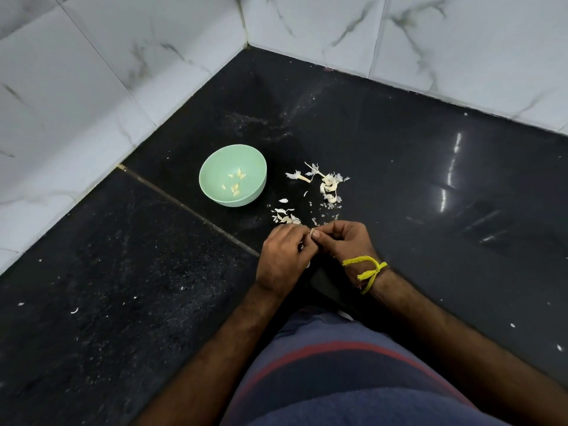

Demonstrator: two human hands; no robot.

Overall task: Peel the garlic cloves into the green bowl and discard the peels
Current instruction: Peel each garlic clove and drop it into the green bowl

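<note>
Both our left hand and right hand pinch one garlic clove; green bowl lies ahead-left, nearer the left.

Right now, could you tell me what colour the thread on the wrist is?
Yellow thread, tied round the right wrist; head view.
</note>
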